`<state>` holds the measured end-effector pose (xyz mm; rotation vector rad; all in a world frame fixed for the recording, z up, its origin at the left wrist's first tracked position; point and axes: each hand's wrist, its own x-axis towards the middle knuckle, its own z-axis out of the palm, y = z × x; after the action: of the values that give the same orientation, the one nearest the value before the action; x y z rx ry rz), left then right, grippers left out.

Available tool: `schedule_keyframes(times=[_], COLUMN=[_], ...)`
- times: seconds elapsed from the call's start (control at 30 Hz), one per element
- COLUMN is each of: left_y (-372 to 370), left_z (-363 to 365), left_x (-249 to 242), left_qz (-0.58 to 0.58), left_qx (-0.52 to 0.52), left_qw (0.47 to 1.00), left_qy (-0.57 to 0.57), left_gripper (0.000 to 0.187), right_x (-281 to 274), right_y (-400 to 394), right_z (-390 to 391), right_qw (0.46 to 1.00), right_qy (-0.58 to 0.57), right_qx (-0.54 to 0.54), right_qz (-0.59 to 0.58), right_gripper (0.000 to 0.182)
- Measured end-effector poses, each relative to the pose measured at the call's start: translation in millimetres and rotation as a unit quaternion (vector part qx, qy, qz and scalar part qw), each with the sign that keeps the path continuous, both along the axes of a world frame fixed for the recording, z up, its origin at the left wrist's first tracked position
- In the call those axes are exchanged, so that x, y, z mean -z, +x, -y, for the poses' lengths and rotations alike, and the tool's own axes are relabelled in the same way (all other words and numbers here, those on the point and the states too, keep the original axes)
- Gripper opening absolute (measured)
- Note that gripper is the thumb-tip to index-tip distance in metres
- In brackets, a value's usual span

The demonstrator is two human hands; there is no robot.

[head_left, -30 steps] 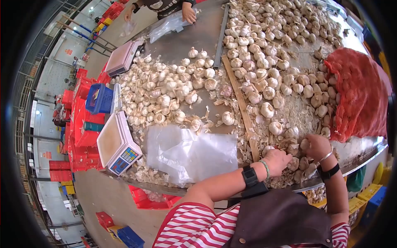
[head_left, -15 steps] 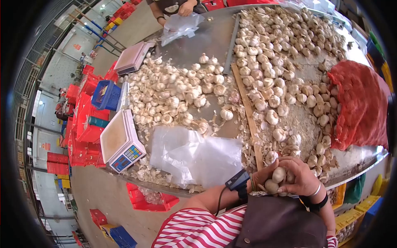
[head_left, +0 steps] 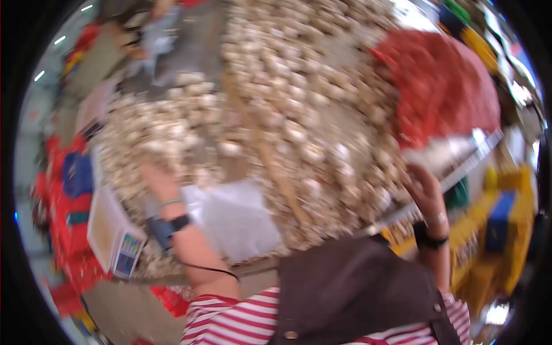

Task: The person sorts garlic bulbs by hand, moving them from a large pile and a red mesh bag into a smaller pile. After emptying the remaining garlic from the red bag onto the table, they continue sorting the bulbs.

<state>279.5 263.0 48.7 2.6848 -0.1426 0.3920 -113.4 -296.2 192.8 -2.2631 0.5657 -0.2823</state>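
My left hand (head_left: 158, 181) stretches out over the heap of whitish garlic bulbs (head_left: 155, 129) on the left of the table. Its fingers are smeared by motion, so I cannot see whether it holds anything. My right hand (head_left: 425, 192) is at the table's right front edge, beside the unsorted garlic bulbs (head_left: 382, 167). Its fingers are bent and apart, with no bulb visible in them. A clear plastic bag (head_left: 238, 221) lies flat on the table, just right of my left forearm.
A wooden strip (head_left: 261, 149) divides the two garlic heaps. At the right bulges a red mesh sack (head_left: 443, 89). A scale (head_left: 112, 233) stands at the left edge, with red crates (head_left: 75, 230) beyond. Yellow crates (head_left: 506, 230) stand at right. Across the table a person's hand (head_left: 164, 7) shows beside plastic.
My hands, which were together around several garlic bulbs, have parted. The left has swung to the left heap, the right toward the right edge. The view has turned and blurred.
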Motion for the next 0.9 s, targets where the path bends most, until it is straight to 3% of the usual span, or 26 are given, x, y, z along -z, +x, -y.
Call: schedule_keyframes(times=[0.03,0.07,0.1,0.17,0.23,0.27,0.33,0.37,0.4,0.47,0.6,0.67,0.7,0.73,0.77,0.8,0.83,0.87,0.9], left_y=[0,-17,-31,-54,-103,-127,-185,-204,-223,-253,-258,-245,-238,-232,-220,-206,-196,-189,-182], left_z=[-15,57,92,131,204,237,291,311,330,354,362,353,349,344,339,335,335,339,343], left_x=[-2,-97,-121,-106,-106,-89,-89,-82,-71,-52,-33,-38,-44,-49,-59,-70,-74,-73,-72], left_qz=[-0.004,-0.052,0.004,-0.045,-0.183,-0.172,-0.280,-0.167,-0.152,-0.123,-0.113,-0.185,-0.255,-0.334,-0.337,-0.497,-0.626,-0.628,-0.597], left_qx=[0.101,-0.104,-0.133,0.045,0.148,0.287,0.409,0.526,0.578,0.582,0.594,0.584,0.571,0.514,0.516,0.437,0.328,0.327,0.322], left_qw=[0.907,0.720,0.805,0.866,0.873,0.868,0.841,0.822,0.798,0.804,0.796,0.790,0.776,0.777,0.775,0.690,0.566,0.565,0.609], left_qy=[-0.409,-0.685,-0.578,-0.497,-0.428,-0.367,-0.217,-0.138,-0.081,0.024,0.023,-0.030,-0.083,-0.145,-0.143,-0.293,-0.424,-0.423,-0.411], left_gripper=[0.068,0.060,0.047,0.033,0.020,0.018,0.026,0.032,0.029,0.020,0.028,0.031,0.035,0.042,0.042,0.039,0.036,0.036,0.032], right_x=[-3,1,-4,9,13,19,26,33,45,49,21,8,13,14,11,10,9,3,-2], right_y=[-4,-12,-15,-23,-13,-8,4,10,14,19,12,0,-11,-19,-24,-26,-26,-17,-10], right_z=[4,8,9,11,-1,-6,-23,-30,-35,-37,-18,0,9,18,24,27,30,24,20], right_qw=[1.000,0.998,0.996,0.994,0.981,0.973,0.956,0.957,0.946,0.933,0.961,0.953,0.934,0.913,0.878,0.821,0.754,0.719,0.715], right_qy=[-0.013,-0.033,-0.020,0.014,0.010,-0.048,-0.112,-0.112,-0.141,-0.170,-0.056,0.180,0.327,0.404,0.474,0.559,0.635,0.659,0.662], right_qx=[0.024,0.046,0.045,0.025,-0.045,-0.087,-0.129,-0.127,-0.124,-0.144,-0.148,-0.058,-0.025,-0.031,-0.034,-0.029,-0.025,-0.035,0.000], right_qz=[-0.014,-0.031,-0.069,-0.106,-0.186,-0.210,-0.238,-0.236,-0.265,-0.283,-0.228,-0.236,-0.144,-0.046,0.055,0.111,0.166,0.218,0.226], right_gripper=[0.042,0.039,0.035,0.035,0.039,0.044,0.051,0.051,0.050,0.046,0.049,0.053,0.056,0.058,0.059,0.063,0.067,0.072,0.064])
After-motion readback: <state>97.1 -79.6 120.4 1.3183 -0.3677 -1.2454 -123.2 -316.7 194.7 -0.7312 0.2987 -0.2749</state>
